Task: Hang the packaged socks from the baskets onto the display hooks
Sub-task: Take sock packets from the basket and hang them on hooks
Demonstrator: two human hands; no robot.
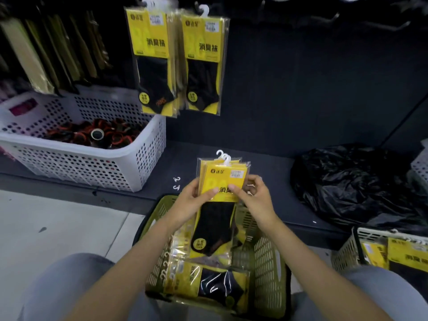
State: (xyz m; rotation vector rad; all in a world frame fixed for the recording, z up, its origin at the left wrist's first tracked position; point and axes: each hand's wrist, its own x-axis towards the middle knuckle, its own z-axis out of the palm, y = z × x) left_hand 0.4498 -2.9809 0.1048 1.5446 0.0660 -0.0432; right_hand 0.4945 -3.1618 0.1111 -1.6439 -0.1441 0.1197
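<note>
While the left hand point(193, 201) grips a small stack of packaged socks point(221, 170) by its left edge, thumb laid across the yellow card and fingers curled behind, the right hand point(256, 200) pinches the stack's right edge, thumb on the front and fingers bent round the side. The stack is held upright just above the olive-green basket point(266, 262), its white plastic hangers point(223, 156) pointing up towards the dark back panel point(301, 89). More sock packs point(208, 283) of the same yellow-and-black kind lie flat in that basket, their hangers lined up along its left side. The basket sits on the floor point(58, 218) between the person's knees, against the front of a low dark shelf point(266, 163). On the panel above, two bunches of hung sock packs point(150, 61) dangle side by side, and dim, blurred display hooks point(391, 25) jut out at the upper right. Two loose white hangers point(177, 183) lie on the shelf just left of the held stack. Further left on the shelf stands a white perforated basket point(92, 163) holding dark red-and-black rolled items. A crumpled black plastic bag point(359, 186) rests on the shelf to the right, and below it, at the right edge, a pale slatted basket point(345, 251) holds further yellow packs point(405, 251).
</note>
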